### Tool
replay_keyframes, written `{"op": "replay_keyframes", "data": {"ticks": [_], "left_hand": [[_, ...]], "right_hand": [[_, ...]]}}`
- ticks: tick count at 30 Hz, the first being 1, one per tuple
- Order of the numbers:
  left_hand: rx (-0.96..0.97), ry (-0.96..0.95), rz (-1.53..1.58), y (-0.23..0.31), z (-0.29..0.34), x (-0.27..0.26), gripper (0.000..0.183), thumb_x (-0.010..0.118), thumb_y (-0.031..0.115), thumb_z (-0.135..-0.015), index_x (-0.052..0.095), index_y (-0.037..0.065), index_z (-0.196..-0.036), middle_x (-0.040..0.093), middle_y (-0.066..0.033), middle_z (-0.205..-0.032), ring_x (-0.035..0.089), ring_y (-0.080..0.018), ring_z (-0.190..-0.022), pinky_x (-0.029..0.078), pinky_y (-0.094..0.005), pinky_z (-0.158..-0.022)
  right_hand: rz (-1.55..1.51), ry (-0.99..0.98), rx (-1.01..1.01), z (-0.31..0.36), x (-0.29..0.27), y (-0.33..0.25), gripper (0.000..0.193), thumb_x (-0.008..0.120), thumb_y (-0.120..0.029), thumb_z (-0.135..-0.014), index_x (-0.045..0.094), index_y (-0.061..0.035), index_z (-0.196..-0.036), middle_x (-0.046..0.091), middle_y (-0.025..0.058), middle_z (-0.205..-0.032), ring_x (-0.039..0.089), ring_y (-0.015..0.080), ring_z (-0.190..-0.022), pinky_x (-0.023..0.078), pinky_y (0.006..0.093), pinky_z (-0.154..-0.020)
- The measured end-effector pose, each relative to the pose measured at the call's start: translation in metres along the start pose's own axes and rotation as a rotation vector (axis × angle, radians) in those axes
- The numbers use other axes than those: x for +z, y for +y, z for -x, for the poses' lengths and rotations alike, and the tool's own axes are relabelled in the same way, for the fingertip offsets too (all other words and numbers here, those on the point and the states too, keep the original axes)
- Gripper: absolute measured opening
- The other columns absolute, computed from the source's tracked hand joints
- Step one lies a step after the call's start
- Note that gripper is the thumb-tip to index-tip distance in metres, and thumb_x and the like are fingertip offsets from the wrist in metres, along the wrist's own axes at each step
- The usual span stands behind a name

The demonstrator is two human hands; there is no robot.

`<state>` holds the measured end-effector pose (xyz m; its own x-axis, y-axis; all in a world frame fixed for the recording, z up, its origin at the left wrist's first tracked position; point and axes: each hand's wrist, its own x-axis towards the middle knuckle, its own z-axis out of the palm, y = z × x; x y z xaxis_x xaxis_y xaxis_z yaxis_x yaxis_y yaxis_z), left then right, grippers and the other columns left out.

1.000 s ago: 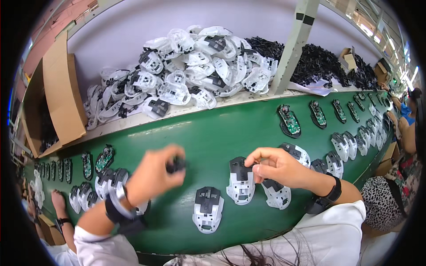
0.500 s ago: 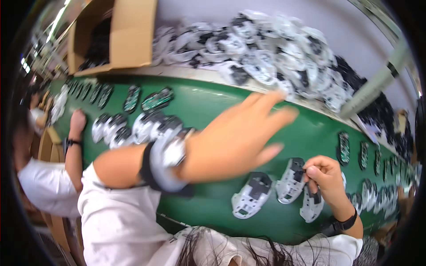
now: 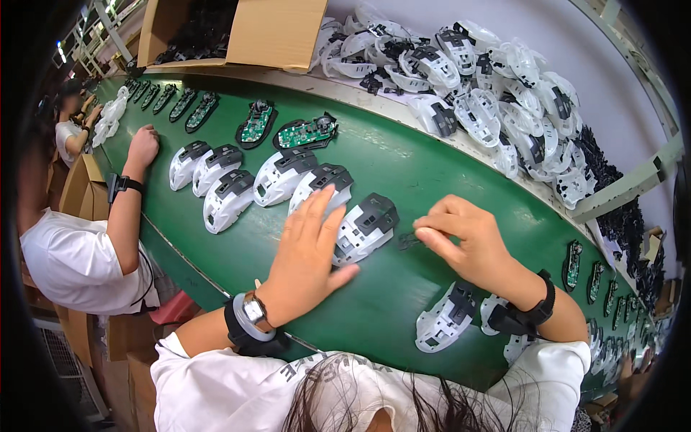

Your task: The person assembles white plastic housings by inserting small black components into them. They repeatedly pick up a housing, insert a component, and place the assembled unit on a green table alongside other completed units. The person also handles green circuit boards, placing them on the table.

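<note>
My left hand (image 3: 306, 252) is spread flat, its fingertips over a white-and-black computer mouse shell (image 3: 327, 181) and its edge next to another mouse shell (image 3: 367, 223). Across from it, my right hand (image 3: 464, 237) pinches a small thin black part (image 3: 410, 240) between thumb and fingers, just above the green work surface. Nearest below the right hand lies a third mouse shell (image 3: 446, 317). More shells sit partly hidden under my right forearm. To the left, more shells such as this one (image 3: 228, 201) stand in a loose group.
Mouse bases with green circuit boards (image 3: 309, 132) line the far side of the green bench (image 3: 392, 144). A heap of clear and black shells (image 3: 475, 108) covers the back ledge beside an open cardboard box (image 3: 277, 32). A co-worker's arm (image 3: 129, 209) rests at the left.
My left hand has drawn back from the far side and come down over the shells. My right hand has moved left and away from the shells near me, carrying the small black part.
</note>
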<state>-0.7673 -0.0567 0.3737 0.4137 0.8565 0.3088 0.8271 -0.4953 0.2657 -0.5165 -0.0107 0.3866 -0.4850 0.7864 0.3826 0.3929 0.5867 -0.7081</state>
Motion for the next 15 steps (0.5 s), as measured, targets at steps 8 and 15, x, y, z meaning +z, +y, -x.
{"op": "replay_keyframes", "data": {"ticks": [8,15], "left_hand": [[0.097,-0.229,0.308,-0.011,-0.038,0.007,0.054,0.071,0.015,-0.076,0.049,0.006,-0.125,0.047,-0.0160,-0.131,0.048,-0.0281,-0.116,0.042,-0.0375,-0.095],[-0.495,-0.502,1.892,0.007,-0.061,-0.014,0.054,0.035,0.038,-0.098,0.041,-0.002,-0.134,0.052,-0.0151,-0.129,0.055,-0.0233,-0.113,0.045,-0.0375,-0.096]], "right_hand": [[-0.044,0.051,0.241,0.027,-0.027,-0.010,0.007,0.068,-0.002,-0.078,0.067,-0.0006,-0.085,0.064,0.0088,-0.084,0.060,0.0163,-0.074,0.048,0.0260,-0.065],[0.116,0.163,-0.195,-0.002,-0.015,-0.034,0.013,0.074,-0.006,-0.071,0.067,-0.0042,-0.082,0.062,0.0134,-0.110,0.059,0.0287,-0.103,0.047,0.0375,-0.086]]}}
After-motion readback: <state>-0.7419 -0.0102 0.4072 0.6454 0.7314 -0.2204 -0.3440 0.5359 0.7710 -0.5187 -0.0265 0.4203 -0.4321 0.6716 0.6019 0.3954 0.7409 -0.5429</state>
